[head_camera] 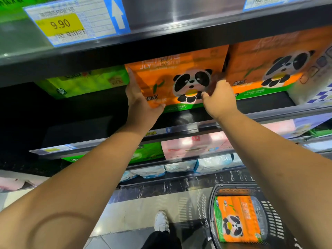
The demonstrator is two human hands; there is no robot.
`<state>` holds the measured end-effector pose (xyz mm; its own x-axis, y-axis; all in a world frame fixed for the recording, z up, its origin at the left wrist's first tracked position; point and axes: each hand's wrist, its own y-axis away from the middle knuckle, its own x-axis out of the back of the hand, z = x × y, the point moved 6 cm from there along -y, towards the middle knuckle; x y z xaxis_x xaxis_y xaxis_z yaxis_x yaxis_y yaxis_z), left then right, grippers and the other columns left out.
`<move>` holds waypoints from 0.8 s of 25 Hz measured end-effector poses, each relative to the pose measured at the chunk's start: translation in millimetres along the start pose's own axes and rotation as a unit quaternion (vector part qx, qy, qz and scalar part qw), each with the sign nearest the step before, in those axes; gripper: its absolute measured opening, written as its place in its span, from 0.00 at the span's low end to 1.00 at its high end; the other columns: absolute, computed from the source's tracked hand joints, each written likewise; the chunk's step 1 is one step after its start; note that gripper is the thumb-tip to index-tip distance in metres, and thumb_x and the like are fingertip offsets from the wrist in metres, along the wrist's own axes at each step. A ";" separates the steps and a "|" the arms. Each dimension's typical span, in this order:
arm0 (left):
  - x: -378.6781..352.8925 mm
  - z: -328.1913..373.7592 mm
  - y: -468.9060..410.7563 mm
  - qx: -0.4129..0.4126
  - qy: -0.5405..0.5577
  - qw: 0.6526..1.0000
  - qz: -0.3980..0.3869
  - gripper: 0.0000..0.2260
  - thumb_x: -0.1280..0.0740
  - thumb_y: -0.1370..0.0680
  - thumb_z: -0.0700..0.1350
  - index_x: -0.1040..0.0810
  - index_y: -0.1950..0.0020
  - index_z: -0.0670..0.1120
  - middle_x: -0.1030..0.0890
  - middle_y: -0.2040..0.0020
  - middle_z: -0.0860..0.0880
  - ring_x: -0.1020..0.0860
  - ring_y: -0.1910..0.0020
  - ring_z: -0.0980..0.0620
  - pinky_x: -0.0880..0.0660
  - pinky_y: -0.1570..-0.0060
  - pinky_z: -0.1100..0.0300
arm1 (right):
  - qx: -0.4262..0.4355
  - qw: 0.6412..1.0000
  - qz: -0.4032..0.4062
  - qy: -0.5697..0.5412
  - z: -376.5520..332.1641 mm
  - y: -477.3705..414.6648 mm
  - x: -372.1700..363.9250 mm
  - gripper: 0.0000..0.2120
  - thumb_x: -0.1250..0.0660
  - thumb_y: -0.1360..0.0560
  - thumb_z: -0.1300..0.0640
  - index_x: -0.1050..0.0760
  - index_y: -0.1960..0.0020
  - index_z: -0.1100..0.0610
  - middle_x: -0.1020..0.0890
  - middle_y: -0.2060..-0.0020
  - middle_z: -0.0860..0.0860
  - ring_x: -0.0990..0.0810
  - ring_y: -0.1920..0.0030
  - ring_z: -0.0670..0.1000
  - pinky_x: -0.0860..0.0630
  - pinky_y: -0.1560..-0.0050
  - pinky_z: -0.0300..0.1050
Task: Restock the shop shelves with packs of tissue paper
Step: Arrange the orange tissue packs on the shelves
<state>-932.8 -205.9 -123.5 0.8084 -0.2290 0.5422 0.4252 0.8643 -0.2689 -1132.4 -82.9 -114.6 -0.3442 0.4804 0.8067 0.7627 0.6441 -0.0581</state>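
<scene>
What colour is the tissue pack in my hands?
The orange panda-print tissue pack has a green bottom strip; head view.

I see both hands on an orange panda pack [161, 72] at the shelf [269, 115] front. Left hand [140, 99] grips its left edge; right hand [220, 99] pinches its right side. A matching pack [269, 69] stands just right, a green pack [86, 81] left. A third orange pack [237, 218] lies in the black basket [274, 221].

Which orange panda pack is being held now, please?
The centre pack, beside the green pack: left hand and right hand grip it. The right pack stands unheld; the third lies in the basket.
</scene>
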 end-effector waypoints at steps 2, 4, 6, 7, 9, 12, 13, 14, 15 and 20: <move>-6.3 -7.5 -4.4 -0.010 -0.033 0.999 -0.015 0.49 0.23 0.33 0.41 0.53 0.23 0.39 0.41 0.30 0.41 0.34 0.36 0.53 0.37 0.41 0.79 | 0.016 1.000 -0.013 0.007 0.6 0.4 -3.7 0.18 0.32 0.24 0.57 0.32 0.40 0.65 0.27 0.41 0.63 0.25 0.42 0.62 0.28 0.44 0.50; -9.8 -13.7 -7.7 -0.002 -0.063 0.998 -0.030 0.46 0.23 0.33 0.45 0.47 0.25 0.36 0.40 0.30 0.40 0.31 0.37 0.52 0.37 0.43 0.81 | 0.017 0.999 -0.027 0.009 1.6 -0.8 -6.4 0.19 0.32 0.24 0.58 0.33 0.39 0.65 0.28 0.40 0.63 0.25 0.42 0.63 0.28 0.44 0.50; -9.6 -13.5 -8.6 0.010 -0.070 0.997 -0.037 0.45 0.23 0.33 0.45 0.47 0.24 0.37 0.42 0.30 0.42 0.32 0.39 0.55 0.39 0.48 0.85 | 0.012 0.999 -0.047 -0.008 2.9 -1.7 -10.5 0.22 0.31 0.26 0.59 0.35 0.37 0.64 0.30 0.38 0.63 0.26 0.41 0.63 0.29 0.42 0.50; -7.4 -10.6 -7.0 0.010 -0.068 0.997 -0.040 0.47 0.23 0.33 0.44 0.49 0.24 0.38 0.43 0.29 0.42 0.33 0.40 0.57 0.40 0.48 0.86 | 0.006 0.997 -0.061 -0.035 3.9 0.0 -14.0 0.25 0.30 0.26 0.59 0.37 0.35 0.63 0.32 0.37 0.62 0.27 0.40 0.62 0.29 0.41 0.48; -0.7 -0.6 -1.8 -0.001 -0.060 0.997 -0.046 0.51 0.23 0.33 0.43 0.56 0.22 0.43 0.45 0.28 0.43 0.35 0.36 0.56 0.39 0.40 0.80 | 0.004 0.991 -0.088 -0.099 5.7 8.6 -19.9 0.29 0.28 0.28 0.61 0.40 0.33 0.60 0.35 0.34 0.59 0.28 0.39 0.60 0.30 0.38 0.47; 16.8 19.8 14.3 0.011 -0.097 0.995 -0.025 0.50 0.24 0.31 0.44 0.58 0.22 0.51 0.50 0.25 0.43 0.42 0.27 0.44 0.37 0.32 0.59 | 0.023 0.988 -0.106 -0.106 9.6 28.9 -21.9 0.37 0.27 0.28 0.59 0.44 0.26 0.56 0.40 0.28 0.56 0.32 0.32 0.59 0.33 0.31 0.51; 21.5 25.6 21.5 0.020 -0.135 0.990 -0.024 0.48 0.25 0.30 0.46 0.57 0.22 0.53 0.51 0.24 0.44 0.46 0.26 0.43 0.39 0.34 0.60 | 0.026 0.989 -0.107 -0.100 11.0 36.3 -19.7 0.40 0.28 0.27 0.59 0.47 0.23 0.55 0.43 0.26 0.55 0.34 0.30 0.58 0.35 0.30 0.50; 24.0 31.0 30.2 0.015 -0.176 0.984 -0.032 0.46 0.26 0.29 0.47 0.56 0.22 0.55 0.51 0.24 0.44 0.49 0.25 0.44 0.39 0.36 0.59 | 0.028 0.990 -0.104 -0.091 12.3 44.1 -15.7 0.41 0.28 0.27 0.58 0.49 0.22 0.53 0.44 0.25 0.54 0.35 0.29 0.58 0.36 0.30 0.49; 23.5 35.9 39.7 -0.008 -0.210 0.976 -0.047 0.45 0.27 0.28 0.49 0.54 0.22 0.55 0.50 0.24 0.45 0.50 0.25 0.45 0.39 0.35 0.58 | 0.034 0.992 -0.097 -0.076 14.3 52.0 -11.4 0.41 0.28 0.27 0.57 0.49 0.22 0.52 0.45 0.25 0.54 0.35 0.29 0.58 0.36 0.30 0.50; -6.0 57.6 80.7 -0.169 -0.256 0.940 -0.151 0.41 0.28 0.28 0.53 0.47 0.22 0.50 0.43 0.25 0.44 0.45 0.27 0.42 0.37 0.30 0.44 | 0.034 0.996 -0.047 0.064 43.5 107.4 12.1 0.39 0.29 0.28 0.50 0.44 0.23 0.52 0.42 0.25 0.59 0.35 0.30 0.62 0.33 0.32 0.58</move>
<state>-926.8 -108.9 -102.6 0.3645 -0.1211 0.9233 0.7786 0.5836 -0.2308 -1078.4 18.1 -136.6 -0.3374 0.3388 0.8783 0.6897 0.7239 -0.0142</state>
